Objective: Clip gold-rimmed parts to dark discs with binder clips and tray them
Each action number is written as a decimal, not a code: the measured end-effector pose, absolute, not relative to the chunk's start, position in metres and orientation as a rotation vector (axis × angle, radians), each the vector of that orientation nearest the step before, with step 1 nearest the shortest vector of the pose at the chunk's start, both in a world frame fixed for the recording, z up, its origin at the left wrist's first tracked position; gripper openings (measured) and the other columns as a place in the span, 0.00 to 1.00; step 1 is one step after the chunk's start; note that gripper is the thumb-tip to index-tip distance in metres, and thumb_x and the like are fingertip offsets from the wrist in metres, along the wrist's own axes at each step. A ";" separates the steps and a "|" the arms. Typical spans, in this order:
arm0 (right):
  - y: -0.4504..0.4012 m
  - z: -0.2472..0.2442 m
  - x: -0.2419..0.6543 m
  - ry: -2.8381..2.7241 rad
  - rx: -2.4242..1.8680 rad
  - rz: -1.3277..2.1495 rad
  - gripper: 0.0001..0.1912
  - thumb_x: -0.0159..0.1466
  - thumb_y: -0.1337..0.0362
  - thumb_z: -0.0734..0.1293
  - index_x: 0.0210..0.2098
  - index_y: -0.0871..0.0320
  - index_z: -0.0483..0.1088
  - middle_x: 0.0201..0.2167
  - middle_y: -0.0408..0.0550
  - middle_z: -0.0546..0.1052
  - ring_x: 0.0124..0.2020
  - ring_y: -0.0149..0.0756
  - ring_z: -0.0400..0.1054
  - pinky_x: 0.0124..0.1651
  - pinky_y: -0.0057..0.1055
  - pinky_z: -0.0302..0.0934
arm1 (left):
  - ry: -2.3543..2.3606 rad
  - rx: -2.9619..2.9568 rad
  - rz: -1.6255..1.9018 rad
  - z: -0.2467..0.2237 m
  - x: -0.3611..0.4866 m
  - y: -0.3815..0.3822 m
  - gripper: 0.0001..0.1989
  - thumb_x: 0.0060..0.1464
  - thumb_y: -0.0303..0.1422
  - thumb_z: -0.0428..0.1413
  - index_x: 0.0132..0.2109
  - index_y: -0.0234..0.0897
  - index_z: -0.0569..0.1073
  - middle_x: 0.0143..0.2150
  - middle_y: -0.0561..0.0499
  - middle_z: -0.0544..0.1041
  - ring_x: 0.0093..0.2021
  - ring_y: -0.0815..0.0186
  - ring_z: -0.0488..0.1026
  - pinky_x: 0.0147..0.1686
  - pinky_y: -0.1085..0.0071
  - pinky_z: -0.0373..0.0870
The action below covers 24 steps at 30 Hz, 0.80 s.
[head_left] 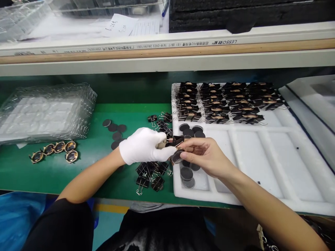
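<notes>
My left hand (143, 146), in a white glove, grips a black binder clip (178, 140) above the left edge of the white foam tray (217, 195). Bare, my right hand (209, 155) pinches a round dark piece with a gold-coloured rim (177, 157) close against the clip. How far the clip's jaws are apart is hidden by my fingers. Loose binder clips (149, 170) lie below and behind my left hand. Several dark round discs (186, 173) rest in the tray's left compartment beneath my right hand.
Clipped pieces (216, 101) stand in rows at the tray's back. To the left are stacked clear plastic trays (47, 111) and several gold-rimmed round pieces (71, 156). More dark discs (116, 136) lie on the green mat (96, 174). A shelf edge (157, 62) spans the bench's back.
</notes>
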State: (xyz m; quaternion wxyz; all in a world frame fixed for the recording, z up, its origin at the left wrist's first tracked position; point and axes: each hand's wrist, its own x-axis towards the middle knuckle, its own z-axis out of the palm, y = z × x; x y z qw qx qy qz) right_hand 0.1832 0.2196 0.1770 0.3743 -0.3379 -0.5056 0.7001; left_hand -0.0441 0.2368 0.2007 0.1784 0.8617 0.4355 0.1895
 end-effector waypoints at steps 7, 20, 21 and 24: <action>0.230 0.189 0.196 -1.041 -0.984 1.621 0.08 0.58 0.60 0.79 0.37 0.50 0.82 0.49 0.48 0.84 0.46 0.41 0.80 0.40 0.35 0.79 | 1.220 2.210 0.672 0.206 -0.050 0.237 0.22 0.59 0.38 0.51 0.21 0.39 0.51 0.17 0.60 0.50 0.20 0.75 0.47 0.20 0.74 0.47; 0.232 0.182 0.197 -1.113 -1.143 1.524 0.14 0.56 0.56 0.80 0.40 0.52 0.82 0.41 0.48 0.85 0.38 0.38 0.79 0.41 0.36 0.78 | 1.205 1.917 0.446 0.199 -0.034 0.229 0.23 0.66 0.44 0.50 0.24 0.37 0.65 0.20 0.58 0.64 0.21 0.73 0.60 0.23 0.72 0.56; 0.232 0.182 0.197 -1.102 -1.141 1.538 0.14 0.56 0.56 0.80 0.40 0.52 0.81 0.40 0.47 0.85 0.38 0.37 0.79 0.41 0.34 0.77 | 1.209 1.928 0.427 0.200 -0.035 0.229 0.23 0.66 0.44 0.49 0.25 0.37 0.66 0.20 0.57 0.65 0.22 0.72 0.61 0.24 0.72 0.58; 0.233 0.184 0.195 -1.019 -1.115 1.609 0.12 0.56 0.56 0.80 0.37 0.53 0.81 0.36 0.45 0.83 0.36 0.33 0.77 0.39 0.30 0.76 | 1.083 2.040 0.380 0.203 -0.041 0.233 0.24 0.71 0.43 0.42 0.32 0.37 0.72 0.24 0.55 0.71 0.24 0.71 0.66 0.30 0.72 0.64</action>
